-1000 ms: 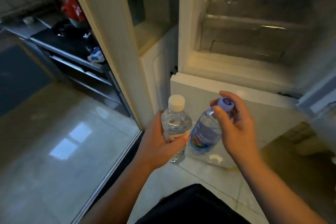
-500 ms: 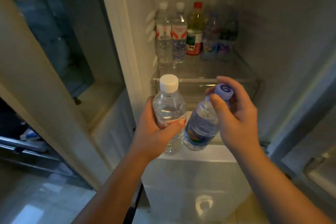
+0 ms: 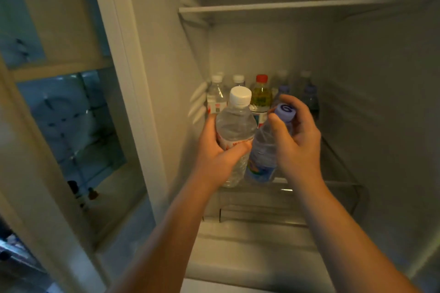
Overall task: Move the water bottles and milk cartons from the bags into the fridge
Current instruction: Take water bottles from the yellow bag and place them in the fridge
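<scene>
In front of the open fridge (image 3: 371, 83), just above the front lip of the glass shelf (image 3: 342, 182), you are holding two water bottles side by side. Your left hand (image 3: 217, 152) is wrapped round the middle of the white-capped bottle (image 3: 234, 126), with the thumb across the label and the fingers curled behind it. That bottle is close to upright. Your right hand (image 3: 298, 147) has its thumb and fingers closed on the neck and shoulder of the purple-capped bottle (image 3: 262, 152), just under the cap. Its body hangs tilted, with the base swung toward the other bottle. The two look to be touching or very nearly so.

Your main risk is that tilt. If you set the bottle down on the edge of its base, it will probably roll or topple, and a neck grip gives you little control over a swinging bottom. Its base could also catch the shelf lip as you reach in.

A row of standing bottles (image 3: 215, 97) fills the back of the shelf, including a red-capped one (image 3: 261, 95). Push too deep and you could knock them over like skittles.

Your hands are crowded together, so lowering both bottles at once may bump one against the other. Placing one at a time looks safer. No bags or milk cartons are in view.
</scene>
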`<move>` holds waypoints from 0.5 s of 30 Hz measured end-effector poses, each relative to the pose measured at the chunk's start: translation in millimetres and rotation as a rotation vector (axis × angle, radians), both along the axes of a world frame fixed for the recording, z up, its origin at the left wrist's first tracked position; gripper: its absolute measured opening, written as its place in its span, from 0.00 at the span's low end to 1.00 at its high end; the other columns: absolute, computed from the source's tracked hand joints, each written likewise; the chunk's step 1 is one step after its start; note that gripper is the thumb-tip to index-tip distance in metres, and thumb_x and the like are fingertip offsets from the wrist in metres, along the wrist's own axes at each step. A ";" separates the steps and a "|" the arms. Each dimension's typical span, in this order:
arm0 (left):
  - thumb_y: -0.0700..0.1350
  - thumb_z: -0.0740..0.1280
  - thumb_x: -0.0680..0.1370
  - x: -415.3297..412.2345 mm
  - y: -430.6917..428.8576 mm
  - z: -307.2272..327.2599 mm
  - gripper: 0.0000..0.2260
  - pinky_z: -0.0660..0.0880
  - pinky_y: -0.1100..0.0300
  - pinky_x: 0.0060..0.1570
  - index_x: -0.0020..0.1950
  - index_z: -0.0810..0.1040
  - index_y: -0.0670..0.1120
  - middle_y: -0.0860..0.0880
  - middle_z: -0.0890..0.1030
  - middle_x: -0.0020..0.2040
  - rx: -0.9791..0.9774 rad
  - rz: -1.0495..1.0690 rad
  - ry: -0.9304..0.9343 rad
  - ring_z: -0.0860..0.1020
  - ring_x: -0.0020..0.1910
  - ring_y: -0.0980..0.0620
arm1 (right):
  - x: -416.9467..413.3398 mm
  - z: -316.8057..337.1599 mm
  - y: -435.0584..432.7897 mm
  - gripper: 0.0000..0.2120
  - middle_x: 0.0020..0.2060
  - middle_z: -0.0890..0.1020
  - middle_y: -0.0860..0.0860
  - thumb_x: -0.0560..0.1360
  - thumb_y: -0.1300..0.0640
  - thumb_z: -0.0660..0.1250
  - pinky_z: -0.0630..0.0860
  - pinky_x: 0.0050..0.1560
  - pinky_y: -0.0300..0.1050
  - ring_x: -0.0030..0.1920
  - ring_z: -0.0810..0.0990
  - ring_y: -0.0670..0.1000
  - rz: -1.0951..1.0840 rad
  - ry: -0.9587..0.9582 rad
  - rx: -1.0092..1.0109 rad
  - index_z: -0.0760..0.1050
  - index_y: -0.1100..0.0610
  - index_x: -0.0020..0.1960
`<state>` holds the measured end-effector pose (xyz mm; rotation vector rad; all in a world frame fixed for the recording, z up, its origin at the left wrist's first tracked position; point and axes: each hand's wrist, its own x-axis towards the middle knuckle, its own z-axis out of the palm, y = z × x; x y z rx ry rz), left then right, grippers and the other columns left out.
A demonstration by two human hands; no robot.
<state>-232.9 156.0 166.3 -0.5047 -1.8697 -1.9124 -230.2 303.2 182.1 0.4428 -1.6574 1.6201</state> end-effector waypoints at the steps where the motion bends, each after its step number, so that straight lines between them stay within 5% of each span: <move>1: 0.36 0.75 0.67 -9.9 1.3 0.0 0.28 0.79 0.54 0.51 0.65 0.72 0.41 0.48 0.83 0.54 0.003 0.006 -0.010 0.83 0.53 0.49 | -8.5 0.4 1.2 0.15 0.53 0.79 0.40 0.77 0.63 0.68 0.73 0.58 0.34 0.56 0.79 0.39 0.004 -0.004 0.017 0.73 0.53 0.63; 5: 0.38 0.76 0.67 -41.7 7.0 -1.0 0.30 0.78 0.42 0.58 0.67 0.73 0.47 0.48 0.83 0.58 -0.009 0.024 -0.057 0.82 0.57 0.48 | -40.9 -2.3 6.6 0.16 0.56 0.78 0.38 0.78 0.59 0.67 0.73 0.59 0.34 0.58 0.77 0.39 -0.001 -0.027 0.106 0.71 0.48 0.64; 10: 0.32 0.75 0.69 -66.5 9.2 -7.3 0.28 0.79 0.45 0.57 0.66 0.74 0.49 0.49 0.84 0.56 -0.012 0.021 -0.094 0.83 0.55 0.51 | -74.2 -11.1 8.4 0.15 0.55 0.77 0.37 0.79 0.57 0.67 0.75 0.60 0.38 0.58 0.77 0.37 0.016 -0.127 0.112 0.71 0.48 0.65; 13: 0.33 0.75 0.70 -76.1 7.9 -14.6 0.27 0.79 0.44 0.57 0.65 0.74 0.52 0.50 0.84 0.56 0.007 0.010 -0.132 0.82 0.55 0.51 | -84.7 -11.5 6.5 0.17 0.53 0.76 0.38 0.79 0.57 0.66 0.75 0.49 0.28 0.52 0.76 0.30 0.024 -0.168 0.120 0.71 0.52 0.67; 15: 0.34 0.75 0.71 -82.1 6.7 -17.6 0.27 0.79 0.46 0.57 0.66 0.74 0.52 0.51 0.84 0.57 0.020 0.005 -0.156 0.82 0.56 0.52 | -91.9 -10.7 5.3 0.19 0.55 0.77 0.41 0.79 0.55 0.66 0.73 0.51 0.27 0.54 0.77 0.34 0.013 -0.196 0.147 0.71 0.53 0.69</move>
